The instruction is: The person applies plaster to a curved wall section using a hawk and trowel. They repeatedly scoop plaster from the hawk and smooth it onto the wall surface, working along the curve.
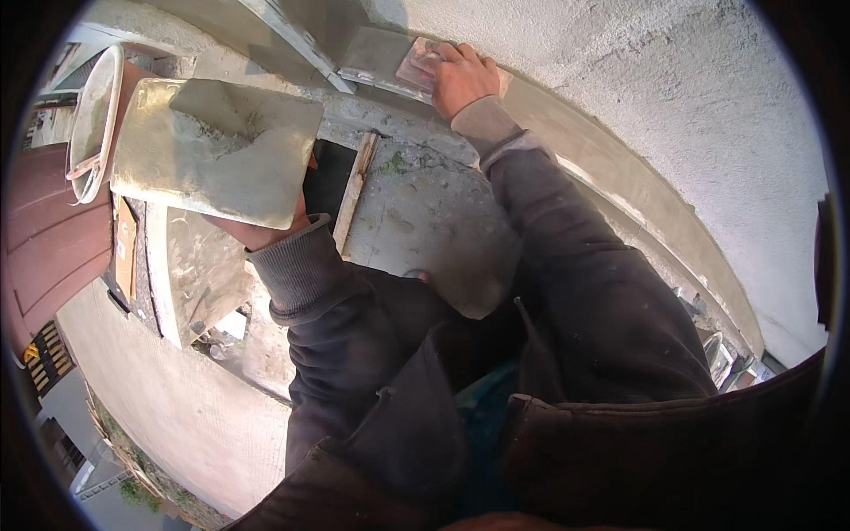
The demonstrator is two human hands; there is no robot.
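At the ledge (376, 60), holds a float (416, 66) in curled right fingers (468, 67) — supports a board (212, 205) with the left hand (262, 234), too hidden to tell its grip — looks largely smoothed there, with mortar (232, 140) apparently unspent.

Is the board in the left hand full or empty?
Neither, it seems: the board is mostly bare, with a rough patch near its middle. How thick that is, I cannot tell.

An outdoor building site is being indicated by a rough rendered wall (699, 115), a smeared bucket (102, 119) and greenery (137, 494). A mortar-stained board (266, 168) is being held up, while a float (413, 68) is being pressed to a ledge (379, 55).
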